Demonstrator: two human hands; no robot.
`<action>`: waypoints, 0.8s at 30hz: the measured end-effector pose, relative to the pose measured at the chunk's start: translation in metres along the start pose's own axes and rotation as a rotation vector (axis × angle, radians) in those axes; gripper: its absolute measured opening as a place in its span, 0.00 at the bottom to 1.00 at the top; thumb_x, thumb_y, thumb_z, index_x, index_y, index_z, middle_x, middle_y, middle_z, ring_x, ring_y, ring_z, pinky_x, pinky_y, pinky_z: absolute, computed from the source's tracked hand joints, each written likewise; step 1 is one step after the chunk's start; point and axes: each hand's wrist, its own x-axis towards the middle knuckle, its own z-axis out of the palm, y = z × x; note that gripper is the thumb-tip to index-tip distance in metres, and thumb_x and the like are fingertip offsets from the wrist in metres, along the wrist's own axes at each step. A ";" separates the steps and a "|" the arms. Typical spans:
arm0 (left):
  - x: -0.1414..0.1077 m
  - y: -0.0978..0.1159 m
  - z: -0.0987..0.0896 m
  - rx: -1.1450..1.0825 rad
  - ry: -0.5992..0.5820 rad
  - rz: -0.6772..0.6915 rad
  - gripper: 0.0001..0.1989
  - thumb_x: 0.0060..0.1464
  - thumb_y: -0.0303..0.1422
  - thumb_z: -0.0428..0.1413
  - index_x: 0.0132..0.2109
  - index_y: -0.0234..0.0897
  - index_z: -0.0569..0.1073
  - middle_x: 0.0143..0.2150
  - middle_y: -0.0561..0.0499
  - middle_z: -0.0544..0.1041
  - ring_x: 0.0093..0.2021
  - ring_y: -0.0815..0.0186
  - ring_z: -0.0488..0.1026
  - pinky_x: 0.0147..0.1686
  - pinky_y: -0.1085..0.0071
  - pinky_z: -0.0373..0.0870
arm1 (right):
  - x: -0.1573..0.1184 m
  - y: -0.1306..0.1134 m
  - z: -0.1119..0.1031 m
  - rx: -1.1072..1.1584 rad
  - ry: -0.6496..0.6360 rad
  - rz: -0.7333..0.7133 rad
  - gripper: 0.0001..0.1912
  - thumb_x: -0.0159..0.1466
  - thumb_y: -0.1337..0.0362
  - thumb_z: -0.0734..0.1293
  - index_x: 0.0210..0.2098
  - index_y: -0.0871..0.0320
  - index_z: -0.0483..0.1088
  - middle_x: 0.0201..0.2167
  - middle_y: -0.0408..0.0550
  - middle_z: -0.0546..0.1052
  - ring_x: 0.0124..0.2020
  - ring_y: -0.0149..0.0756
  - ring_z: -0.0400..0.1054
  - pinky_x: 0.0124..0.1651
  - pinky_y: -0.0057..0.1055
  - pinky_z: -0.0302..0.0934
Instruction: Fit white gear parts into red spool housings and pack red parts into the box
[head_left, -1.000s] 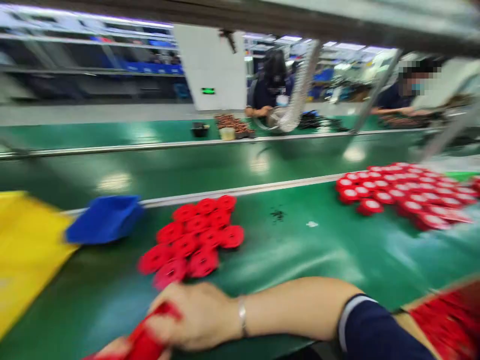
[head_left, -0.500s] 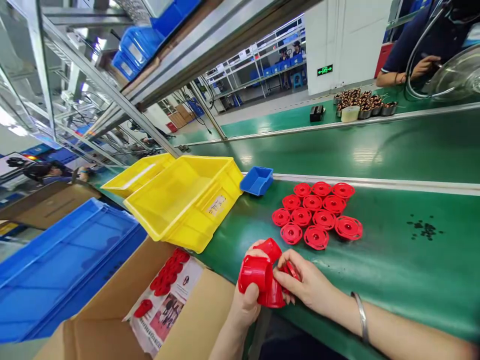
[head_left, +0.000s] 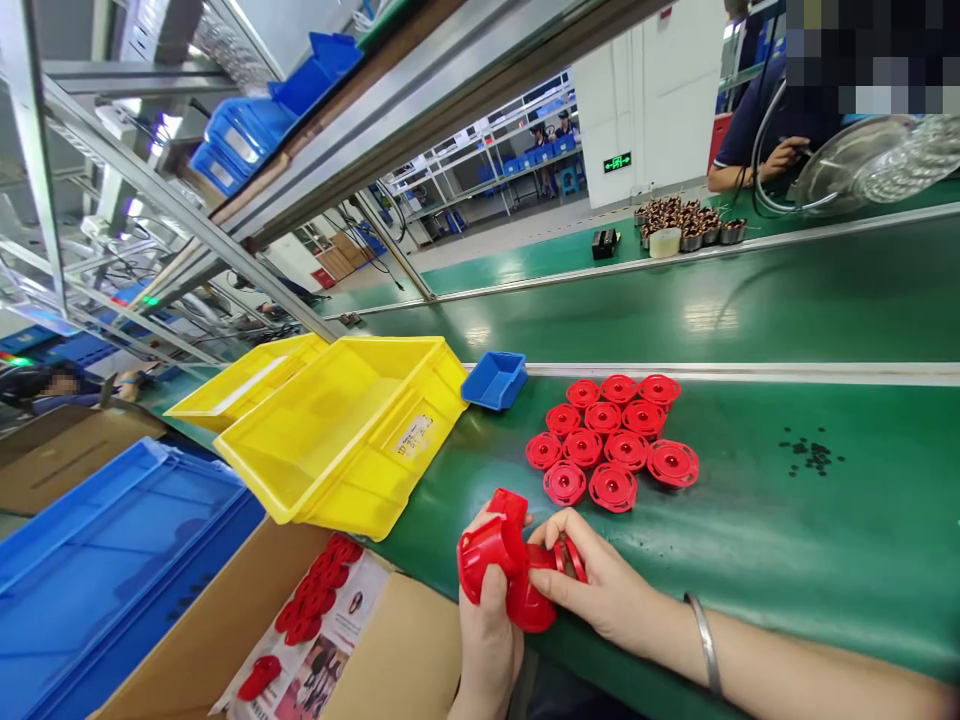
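My left hand (head_left: 489,625) is closed around a red plastic housing (head_left: 484,560) with several rounded, cup-like sections. The thumb presses on its near side. Right beside it, my right hand (head_left: 611,590) pinches a thin red round part (head_left: 574,560) at the housing's right side, and its fingertips touch the housing. Whether the two red parts are joined is hidden by the fingers. Beyond my hands, several red round pieces (head_left: 603,417) with a dark dot in the centre lie in rows on the green work surface (head_left: 750,560).
A yellow bin (head_left: 352,440) and a small blue tray (head_left: 495,380) stand at the left. Nearer is an open cardboard box (head_left: 409,650) holding red parts on printed paper. Small black discs (head_left: 814,455) lie at the right. A co-worker's hand (head_left: 786,155) shows across the bench.
The view has shifted a little, moving the scene left and down. The red housing has tilted in my left hand, and my right fingers have moved along its right side.
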 end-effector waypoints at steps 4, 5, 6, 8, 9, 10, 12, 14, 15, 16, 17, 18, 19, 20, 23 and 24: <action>-0.002 0.002 0.010 -0.034 0.124 -0.073 0.29 0.43 0.54 0.66 0.46 0.39 0.77 0.44 0.45 0.79 0.45 0.57 0.77 0.46 0.64 0.75 | -0.005 0.004 0.003 -0.268 0.086 -0.124 0.10 0.67 0.60 0.63 0.38 0.53 0.54 0.42 0.46 0.66 0.41 0.35 0.63 0.47 0.35 0.61; -0.003 0.003 0.013 -0.047 0.140 -0.095 0.28 0.44 0.54 0.65 0.45 0.38 0.77 0.43 0.46 0.79 0.44 0.58 0.77 0.45 0.65 0.75 | -0.007 0.004 0.004 -0.327 0.088 -0.155 0.08 0.67 0.62 0.62 0.39 0.53 0.54 0.43 0.47 0.66 0.42 0.35 0.64 0.48 0.36 0.62; -0.006 0.003 0.015 -0.067 0.144 -0.123 0.28 0.45 0.54 0.65 0.45 0.37 0.78 0.43 0.45 0.79 0.43 0.59 0.77 0.44 0.66 0.75 | -0.008 0.004 0.006 -0.379 0.084 -0.186 0.08 0.67 0.64 0.62 0.41 0.53 0.55 0.45 0.48 0.66 0.44 0.36 0.65 0.50 0.37 0.63; -0.011 0.002 0.021 -0.121 0.137 -0.182 0.28 0.46 0.55 0.64 0.45 0.37 0.78 0.43 0.45 0.79 0.42 0.60 0.77 0.42 0.68 0.75 | -0.011 0.003 0.008 -0.473 0.054 -0.240 0.11 0.68 0.67 0.61 0.49 0.53 0.57 0.49 0.50 0.66 0.49 0.37 0.66 0.53 0.38 0.64; -0.013 0.001 0.023 -0.147 0.133 -0.206 0.28 0.47 0.56 0.63 0.45 0.37 0.78 0.43 0.46 0.79 0.42 0.60 0.77 0.42 0.68 0.75 | -0.012 0.003 0.008 -0.515 0.034 -0.253 0.15 0.68 0.67 0.60 0.54 0.52 0.57 0.51 0.51 0.65 0.51 0.39 0.65 0.55 0.39 0.64; -0.015 0.001 0.025 -0.167 0.134 -0.222 0.29 0.47 0.56 0.63 0.45 0.37 0.78 0.42 0.46 0.79 0.42 0.60 0.77 0.42 0.69 0.75 | -0.012 0.002 0.009 -0.554 0.016 -0.254 0.19 0.68 0.67 0.60 0.58 0.52 0.56 0.53 0.52 0.65 0.53 0.40 0.65 0.55 0.40 0.65; -0.016 -0.001 0.028 -0.181 0.147 -0.222 0.29 0.45 0.57 0.64 0.44 0.37 0.78 0.42 0.46 0.79 0.41 0.60 0.77 0.42 0.69 0.75 | -0.013 0.000 0.008 -0.611 -0.017 -0.234 0.22 0.69 0.66 0.61 0.61 0.50 0.56 0.54 0.53 0.64 0.52 0.41 0.67 0.54 0.41 0.67; -0.014 -0.003 0.030 -0.169 0.161 -0.190 0.29 0.45 0.57 0.64 0.43 0.37 0.77 0.41 0.46 0.79 0.40 0.61 0.77 0.42 0.69 0.75 | -0.013 -0.001 0.007 -0.631 -0.027 -0.225 0.20 0.68 0.65 0.62 0.59 0.52 0.59 0.52 0.53 0.64 0.49 0.41 0.68 0.51 0.41 0.69; -0.012 -0.005 0.030 -0.158 0.165 -0.172 0.28 0.46 0.57 0.63 0.43 0.37 0.77 0.41 0.47 0.79 0.40 0.61 0.77 0.41 0.69 0.75 | -0.013 -0.001 0.006 -0.631 -0.024 -0.227 0.19 0.68 0.65 0.62 0.58 0.53 0.60 0.51 0.53 0.64 0.48 0.41 0.68 0.51 0.41 0.69; -0.011 -0.007 0.029 -0.144 0.169 -0.157 0.28 0.46 0.57 0.63 0.43 0.37 0.76 0.40 0.47 0.78 0.39 0.62 0.76 0.40 0.70 0.75 | -0.012 -0.001 0.006 -0.628 -0.020 -0.230 0.19 0.68 0.66 0.62 0.57 0.54 0.60 0.50 0.53 0.64 0.48 0.41 0.68 0.51 0.41 0.69; -0.010 -0.009 0.028 -0.131 0.175 -0.142 0.29 0.46 0.57 0.63 0.43 0.37 0.75 0.40 0.47 0.78 0.38 0.62 0.76 0.39 0.70 0.75 | -0.012 0.000 0.005 -0.626 -0.012 -0.233 0.19 0.68 0.66 0.62 0.57 0.55 0.60 0.49 0.53 0.65 0.48 0.41 0.68 0.50 0.41 0.69; -0.009 -0.010 0.027 -0.121 0.177 -0.126 0.30 0.45 0.58 0.63 0.44 0.38 0.75 0.39 0.47 0.78 0.37 0.62 0.76 0.37 0.70 0.75 | -0.011 0.001 0.005 -0.623 -0.004 -0.235 0.18 0.68 0.66 0.62 0.57 0.55 0.60 0.48 0.53 0.65 0.47 0.41 0.68 0.50 0.41 0.69; -0.008 -0.010 0.026 -0.113 0.174 -0.106 0.31 0.43 0.59 0.63 0.45 0.39 0.74 0.39 0.48 0.78 0.37 0.62 0.76 0.37 0.69 0.75 | -0.011 0.001 0.005 -0.613 0.009 -0.239 0.18 0.68 0.66 0.62 0.57 0.55 0.60 0.47 0.53 0.65 0.45 0.40 0.67 0.49 0.41 0.69; -0.006 -0.009 0.025 -0.105 0.169 -0.077 0.33 0.42 0.60 0.64 0.46 0.40 0.73 0.38 0.48 0.78 0.36 0.62 0.76 0.36 0.68 0.75 | -0.010 0.001 0.004 -0.592 0.031 -0.250 0.17 0.69 0.65 0.61 0.57 0.55 0.60 0.46 0.52 0.65 0.44 0.40 0.67 0.48 0.40 0.68; 0.009 0.003 0.021 -0.048 0.160 0.081 0.34 0.42 0.61 0.63 0.47 0.41 0.71 0.37 0.50 0.77 0.34 0.63 0.75 0.34 0.70 0.74 | -0.007 0.001 0.003 -0.472 0.150 -0.302 0.10 0.71 0.66 0.56 0.51 0.54 0.61 0.42 0.49 0.65 0.42 0.38 0.65 0.47 0.38 0.66; 0.018 0.010 0.021 0.005 0.146 0.135 0.33 0.44 0.61 0.61 0.47 0.41 0.71 0.37 0.50 0.77 0.34 0.63 0.75 0.33 0.71 0.74 | -0.005 0.002 0.003 -0.431 0.188 -0.313 0.10 0.71 0.67 0.54 0.49 0.54 0.61 0.41 0.48 0.65 0.42 0.37 0.64 0.48 0.37 0.65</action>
